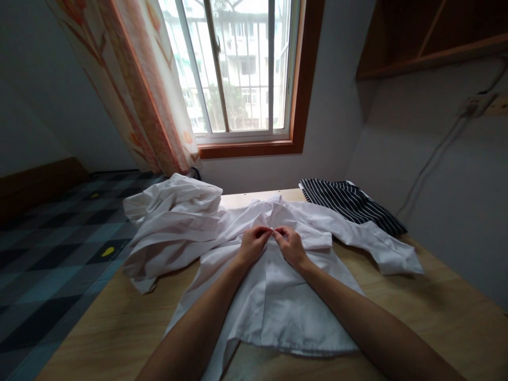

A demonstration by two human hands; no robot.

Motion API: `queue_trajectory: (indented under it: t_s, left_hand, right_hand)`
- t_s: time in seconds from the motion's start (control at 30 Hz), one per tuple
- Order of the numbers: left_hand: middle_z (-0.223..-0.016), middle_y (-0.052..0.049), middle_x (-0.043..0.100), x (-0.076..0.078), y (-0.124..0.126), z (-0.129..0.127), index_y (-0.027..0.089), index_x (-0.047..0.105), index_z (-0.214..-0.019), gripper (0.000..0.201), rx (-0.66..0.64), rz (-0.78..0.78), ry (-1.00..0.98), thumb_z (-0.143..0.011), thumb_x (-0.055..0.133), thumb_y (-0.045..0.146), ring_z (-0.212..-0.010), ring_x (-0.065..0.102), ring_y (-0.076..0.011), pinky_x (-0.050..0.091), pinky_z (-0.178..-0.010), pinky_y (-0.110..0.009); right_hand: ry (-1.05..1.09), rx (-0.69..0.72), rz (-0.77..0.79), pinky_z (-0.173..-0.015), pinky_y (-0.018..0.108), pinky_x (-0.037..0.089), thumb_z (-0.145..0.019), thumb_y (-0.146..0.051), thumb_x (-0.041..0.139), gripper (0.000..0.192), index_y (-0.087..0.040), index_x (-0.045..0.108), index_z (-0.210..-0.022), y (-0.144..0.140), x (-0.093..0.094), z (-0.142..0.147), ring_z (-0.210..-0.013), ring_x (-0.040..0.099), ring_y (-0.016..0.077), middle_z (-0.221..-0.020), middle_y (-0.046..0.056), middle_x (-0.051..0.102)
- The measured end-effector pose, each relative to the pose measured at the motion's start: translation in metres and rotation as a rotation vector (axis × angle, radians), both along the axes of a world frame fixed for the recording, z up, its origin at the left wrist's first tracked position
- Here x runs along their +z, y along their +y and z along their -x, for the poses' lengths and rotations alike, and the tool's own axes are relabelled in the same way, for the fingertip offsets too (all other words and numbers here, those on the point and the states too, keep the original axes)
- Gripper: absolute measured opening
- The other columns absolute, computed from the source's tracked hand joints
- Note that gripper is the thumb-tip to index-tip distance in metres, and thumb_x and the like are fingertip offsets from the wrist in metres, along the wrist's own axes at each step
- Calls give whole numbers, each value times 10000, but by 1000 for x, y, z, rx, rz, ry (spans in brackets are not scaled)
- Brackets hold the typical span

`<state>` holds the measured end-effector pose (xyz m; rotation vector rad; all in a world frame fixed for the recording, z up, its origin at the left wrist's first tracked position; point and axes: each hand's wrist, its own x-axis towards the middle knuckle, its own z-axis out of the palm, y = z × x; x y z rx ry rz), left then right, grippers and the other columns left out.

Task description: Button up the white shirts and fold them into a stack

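Observation:
A white button-up shirt (301, 301) lies spread on the wooden table, its collar toward the window and its hem toward me. My left hand (255, 244) and my right hand (289, 245) meet at the front placket below the collar. Both are closed, thumbs and fingertips pinching the shirt's fabric edges; whether a button sits between the fingertips is too small to tell. Farther down the placket a small button (269, 261) shows. One sleeve (381, 246) stretches out to the right.
A heap of white cloth (178, 206) rests at the table's left, overlapping the shirt's side. Folded black-and-white striped fabric (349, 203) lies at the back right of the wooden table (428, 317). A checked bed (51, 264) adjoins on the left. A cable (432, 159) runs down the right wall.

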<state>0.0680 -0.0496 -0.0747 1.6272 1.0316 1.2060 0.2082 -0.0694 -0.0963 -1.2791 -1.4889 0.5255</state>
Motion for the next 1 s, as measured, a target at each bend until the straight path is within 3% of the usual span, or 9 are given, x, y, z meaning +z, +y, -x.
queue_trajectory:
  t_s: [0.17,0.3,0.4,0.5,0.57,0.67,0.73,0.83,1.0]
  left_hand:
    - [-662,0,628,-4,1,-3,161,631,-799,143,49,-78,39,-686,639,249,-596,549,-117,425,-581,-215]
    - [-697,-7,630,0,13,10,174,608,-758,57,290,-131,76,-719,580,204,-643,560,-131,439,-628,-232]
    - [-717,-23,636,12,17,25,181,625,-812,78,417,-191,257,-768,562,176,-655,569,-151,440,-667,-262]
    - [-852,-65,661,33,4,32,186,650,-923,195,405,-331,536,-777,554,100,-766,592,-188,434,-733,-292]
    - [-909,-81,661,48,-13,29,187,661,-921,167,366,-405,649,-798,567,122,-812,592,-200,427,-740,-296]
    - [-760,-53,656,61,-41,19,180,669,-801,124,218,-336,684,-810,634,299,-694,585,-182,410,-657,-279]
    - [-683,-33,650,61,-54,13,183,669,-739,148,154,-263,696,-766,676,329,-637,574,-172,390,-622,-272]
    - [-665,-24,657,50,-57,10,185,665,-669,77,178,-204,656,-727,664,236,-612,557,-161,370,-610,-266]
    - [-541,25,578,32,-43,14,168,634,-672,89,122,51,202,-631,697,215,-482,471,-107,317,-490,-217]
  right_hand:
    - [63,34,27,-694,289,439,-820,-394,528,241,-187,640,-771,2,1,0,-724,587,188,-756,38,670]
    - [218,-107,32,-611,277,428,-827,-438,489,269,-194,585,-767,3,1,-1,-617,538,169,-664,10,599]
    - [304,-151,20,-543,265,404,-838,-467,475,285,-198,556,-786,3,4,-1,-539,485,151,-605,-19,528]
    - [315,-119,-10,-509,255,376,-845,-481,479,292,-201,549,-803,3,13,0,-518,456,143,-594,-29,502]
    - [294,-107,-51,-523,257,379,-851,-479,480,290,-200,548,-810,4,22,0,-534,463,144,-613,-21,522]
    - [260,-116,-108,-567,269,405,-858,-467,477,280,-200,536,-799,5,37,2,-570,491,151,-640,-6,549]
    - [250,-121,-124,-580,272,415,-861,-455,476,265,-204,526,-793,7,45,3,-581,501,155,-637,-5,549]
    - [255,-93,-129,-590,276,430,-868,-410,468,214,-206,526,-843,6,51,2,-599,524,162,-653,-3,561]
    - [155,-142,-245,-775,342,474,-832,-282,526,302,-192,495,-1118,-15,44,0,-843,595,200,-1020,84,628]
